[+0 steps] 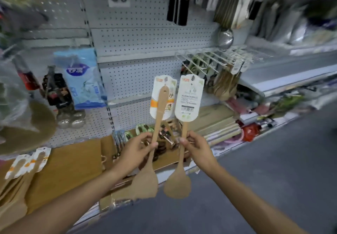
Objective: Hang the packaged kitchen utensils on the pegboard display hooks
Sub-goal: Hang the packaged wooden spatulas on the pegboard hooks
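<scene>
1. We see the left hand (139,147) pinching the handle of a wooden spatula (154,142), thumb and fingers curled round the shaft about mid-length.
2. Right hand (196,147) grips a second wooden spatula (179,162) the same way, fingers clenched on the shaft.
3. Both spatulas are held blade-down, card ends up, in front of the pegboard (138,31). The two stand side by side, close but apart.
4. Left spatula's backing card (162,97) shows its printed front, white with an orange band; the handle lies over it.
5. Right spatula's card (188,98) shows its back, with small print and a barcode.
6. Both card tops sit level with the lower pegboard panel, left of a row of bare hooks (204,58). We cannot tell whether either card touches a hook.
7. Right of the pegboard's centre, under the hooks, more wooden utensils (225,84) hang.
8. Left of the pegboard, a blue packet (80,78) hangs.
9. Below the pegboard, a cardboard box (73,164) sits on the shelf; at its left edge lie more carded spatulas (27,163).
</scene>
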`<state>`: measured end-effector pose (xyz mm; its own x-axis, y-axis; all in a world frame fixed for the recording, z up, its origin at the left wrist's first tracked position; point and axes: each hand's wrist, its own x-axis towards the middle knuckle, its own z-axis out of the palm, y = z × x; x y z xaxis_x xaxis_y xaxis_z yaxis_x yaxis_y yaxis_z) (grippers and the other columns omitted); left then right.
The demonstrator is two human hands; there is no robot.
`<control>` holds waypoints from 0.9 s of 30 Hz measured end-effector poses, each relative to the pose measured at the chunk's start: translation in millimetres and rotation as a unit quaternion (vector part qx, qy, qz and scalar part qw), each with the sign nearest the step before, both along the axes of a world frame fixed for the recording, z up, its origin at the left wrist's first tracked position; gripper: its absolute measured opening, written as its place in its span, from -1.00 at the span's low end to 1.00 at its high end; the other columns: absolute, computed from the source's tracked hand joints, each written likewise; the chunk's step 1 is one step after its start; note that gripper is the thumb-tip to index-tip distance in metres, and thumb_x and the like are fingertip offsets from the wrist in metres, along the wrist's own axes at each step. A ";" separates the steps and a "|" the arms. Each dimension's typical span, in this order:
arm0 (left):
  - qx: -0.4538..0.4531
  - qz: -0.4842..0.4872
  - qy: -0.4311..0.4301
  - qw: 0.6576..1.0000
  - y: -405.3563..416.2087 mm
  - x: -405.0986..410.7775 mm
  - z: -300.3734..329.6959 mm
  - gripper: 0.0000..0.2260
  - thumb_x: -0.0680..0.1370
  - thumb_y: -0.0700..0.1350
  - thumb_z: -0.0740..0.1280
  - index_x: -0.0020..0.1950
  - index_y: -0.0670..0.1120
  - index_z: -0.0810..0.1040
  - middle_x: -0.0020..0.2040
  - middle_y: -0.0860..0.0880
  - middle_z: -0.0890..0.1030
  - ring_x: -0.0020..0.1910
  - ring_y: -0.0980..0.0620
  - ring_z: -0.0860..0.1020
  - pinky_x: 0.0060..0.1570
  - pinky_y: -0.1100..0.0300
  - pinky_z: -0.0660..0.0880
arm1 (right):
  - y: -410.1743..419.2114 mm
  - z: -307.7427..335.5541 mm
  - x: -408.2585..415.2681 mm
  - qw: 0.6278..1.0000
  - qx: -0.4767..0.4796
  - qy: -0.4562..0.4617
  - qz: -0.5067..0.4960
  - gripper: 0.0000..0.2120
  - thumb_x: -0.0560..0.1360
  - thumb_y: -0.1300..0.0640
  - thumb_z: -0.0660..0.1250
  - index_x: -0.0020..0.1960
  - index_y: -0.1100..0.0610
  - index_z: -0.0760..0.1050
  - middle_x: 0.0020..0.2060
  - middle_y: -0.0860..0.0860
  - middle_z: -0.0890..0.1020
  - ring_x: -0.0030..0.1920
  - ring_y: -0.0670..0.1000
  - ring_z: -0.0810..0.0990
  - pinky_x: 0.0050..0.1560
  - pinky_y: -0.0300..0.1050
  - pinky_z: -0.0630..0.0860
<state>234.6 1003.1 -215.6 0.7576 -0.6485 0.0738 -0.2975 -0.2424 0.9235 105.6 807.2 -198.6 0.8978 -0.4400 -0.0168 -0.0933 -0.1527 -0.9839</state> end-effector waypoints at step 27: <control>0.034 -0.145 0.009 0.989 -337.1 56.7 -12.6 -0.90 0.50 0.08 0.44 -0.02 0.17 0.58 -0.16 0.09 0.69 -0.17 0.08 0.67 -0.04 -0.03 0.61 | -311.8 -0.8 -0.3 0.988 -0.027 -0.004 -0.151 -0.85 0.58 0.16 0.35 -0.17 0.03 0.53 -0.27 0.12 0.60 -0.22 0.24 0.67 -0.13 0.21 0.64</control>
<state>291.2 666.0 -228.2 0.5405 -0.8413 0.0110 -0.3477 -0.2114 0.9135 105.2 495.4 -199.3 0.7258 -0.6876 0.0208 -0.1338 -0.1708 -0.9762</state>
